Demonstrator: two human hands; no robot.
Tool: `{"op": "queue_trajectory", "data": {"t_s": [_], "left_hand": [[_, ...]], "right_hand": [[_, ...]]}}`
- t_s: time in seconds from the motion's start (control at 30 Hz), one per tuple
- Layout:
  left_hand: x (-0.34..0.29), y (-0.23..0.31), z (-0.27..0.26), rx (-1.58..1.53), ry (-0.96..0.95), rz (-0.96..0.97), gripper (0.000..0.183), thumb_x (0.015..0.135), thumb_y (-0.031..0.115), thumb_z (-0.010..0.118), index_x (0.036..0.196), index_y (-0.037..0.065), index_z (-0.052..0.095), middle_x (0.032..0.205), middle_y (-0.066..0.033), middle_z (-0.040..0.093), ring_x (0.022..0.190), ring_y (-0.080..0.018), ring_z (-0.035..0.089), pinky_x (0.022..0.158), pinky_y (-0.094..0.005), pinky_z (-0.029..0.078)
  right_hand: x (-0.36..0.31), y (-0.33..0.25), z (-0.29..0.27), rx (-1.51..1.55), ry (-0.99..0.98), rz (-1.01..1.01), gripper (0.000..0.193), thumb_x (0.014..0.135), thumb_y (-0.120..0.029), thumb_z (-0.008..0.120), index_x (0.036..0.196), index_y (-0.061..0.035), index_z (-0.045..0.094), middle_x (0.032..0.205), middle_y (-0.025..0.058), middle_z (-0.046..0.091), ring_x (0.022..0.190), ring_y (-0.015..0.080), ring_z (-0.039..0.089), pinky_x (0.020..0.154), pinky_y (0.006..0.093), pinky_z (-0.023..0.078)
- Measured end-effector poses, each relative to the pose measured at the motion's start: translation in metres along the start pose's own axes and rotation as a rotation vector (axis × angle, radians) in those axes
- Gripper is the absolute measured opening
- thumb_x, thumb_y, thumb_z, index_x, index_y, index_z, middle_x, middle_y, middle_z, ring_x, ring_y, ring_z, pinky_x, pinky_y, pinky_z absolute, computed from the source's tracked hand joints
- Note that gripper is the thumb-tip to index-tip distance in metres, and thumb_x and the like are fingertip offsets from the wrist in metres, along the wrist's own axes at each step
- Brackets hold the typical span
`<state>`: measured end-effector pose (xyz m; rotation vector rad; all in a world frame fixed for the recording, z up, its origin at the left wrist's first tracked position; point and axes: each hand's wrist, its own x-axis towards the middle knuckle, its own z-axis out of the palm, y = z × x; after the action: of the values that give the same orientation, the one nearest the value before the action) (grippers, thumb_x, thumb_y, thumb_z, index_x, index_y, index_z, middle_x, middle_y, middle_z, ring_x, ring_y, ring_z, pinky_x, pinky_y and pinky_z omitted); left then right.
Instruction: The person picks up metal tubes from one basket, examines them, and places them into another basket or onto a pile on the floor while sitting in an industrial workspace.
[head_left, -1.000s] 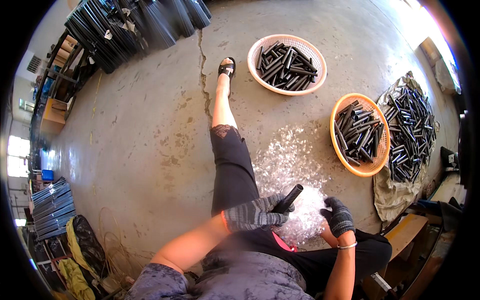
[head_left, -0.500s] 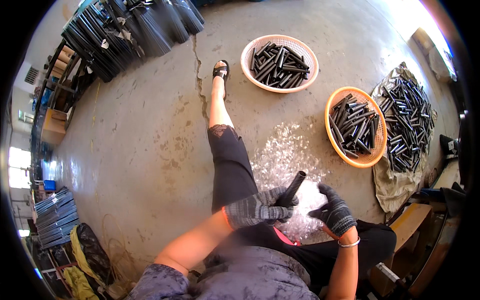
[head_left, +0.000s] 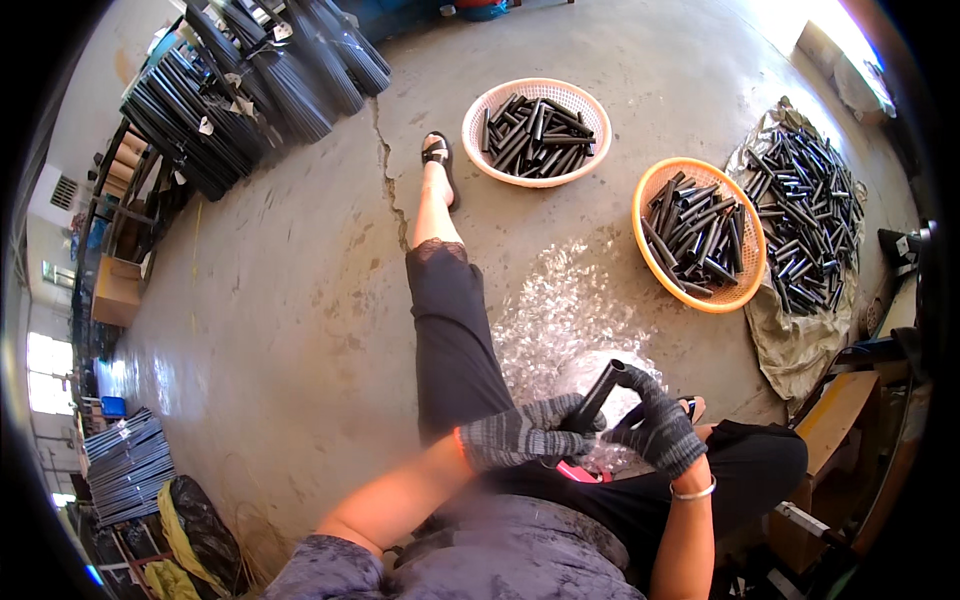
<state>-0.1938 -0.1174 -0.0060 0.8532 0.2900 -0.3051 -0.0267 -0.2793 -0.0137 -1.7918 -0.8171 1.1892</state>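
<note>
Black tube [head_left: 601,394] held in the left hand, right hand alongside.
In the head view, the gloved left hand [head_left: 530,430] is closed around the tube's lower end; its long axis slants up and rightward, open end away from the body. The right hand [head_left: 658,425], curled just beside that end, may touch it; I cannot tell. Loose clear scraps [head_left: 560,315] lie beyond.

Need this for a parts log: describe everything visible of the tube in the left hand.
The tube is short, black, straight and glossy, perhaps plastic or metal. Its round upper end is open, showing a hollow. It slants up and rightward in the gloved left hand, which covers its lower part; the right hand is close beside, contact unclear.
</note>
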Motion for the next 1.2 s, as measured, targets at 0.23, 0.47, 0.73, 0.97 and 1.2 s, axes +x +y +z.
{"op": "queue_trajectory", "data": {"t_s": [0.23,0.47,0.73,0.97,1.2], "left_hand": [[0.022,0.012,-0.025,-0.168,-0.147,0.013,0.043,0.089,0.006,0.054,0.130,0.004,0.041,0.105,-0.0044,0.055,0.094,-0.0157,0.055,0.082,-0.0284,0.044],[0.045,0.012,-0.051,-0.160,-0.016,-0.068,0.043,0.088,0.014,0.057,0.128,0.006,0.042,0.103,-0.0038,0.055,0.093,-0.0146,0.054,0.078,-0.0276,0.043],[0.060,0.017,-0.060,-0.187,0.043,-0.020,0.044,0.087,0.008,0.058,0.128,0.004,0.041,0.103,-0.0051,0.055,0.094,-0.0161,0.053,0.086,-0.0346,0.042],[0.051,0.013,-0.069,-0.191,0.094,-0.046,0.048,0.085,0.006,0.060,0.130,0.006,0.041,0.103,-0.0045,0.054,0.093,-0.0159,0.053,0.085,-0.0323,0.043],[0.062,-0.007,-0.065,0.273,0.162,0.029,0.050,0.086,0.005,0.060,0.132,0.003,0.040,0.112,-0.0054,0.056,0.100,-0.0120,0.053,0.090,-0.0295,0.042]], "right_hand": [[0.007,0.022,0.006,0.718,-0.123,0.093,0.037,0.084,-0.001,0.058,0.119,0.0015,0.049,0.106,0.0085,0.058,0.093,0.0160,0.058,0.081,0.0279,0.049],[0.056,0.057,-0.052,-0.958,0.067,0.156,0.023,0.071,-0.007,0.067,0.093,-0.0088,0.061,0.091,0.0129,0.062,0.077,0.0340,0.058,0.070,0.0466,0.040],[0.072,0.022,0.000,0.705,-0.199,0.402,0.047,0.079,-0.009,0.069,0.120,-0.0019,0.049,0.086,0.0068,0.061,0.078,0.0123,0.055,0.070,0.0257,0.045],[0.090,0.081,-0.039,-0.623,-0.089,0.286,0.018,0.074,-0.007,0.068,0.090,-0.0016,0.062,0.084,0.0145,0.063,0.075,0.0269,0.060,0.068,0.0358,0.047],[0.084,0.027,-0.015,0.709,-0.299,0.094,0.090,0.063,-0.002,0.080,0.138,-0.0055,0.029,0.131,0.0069,0.044,0.094,0.0126,0.057,0.076,0.0259,0.049]]}}
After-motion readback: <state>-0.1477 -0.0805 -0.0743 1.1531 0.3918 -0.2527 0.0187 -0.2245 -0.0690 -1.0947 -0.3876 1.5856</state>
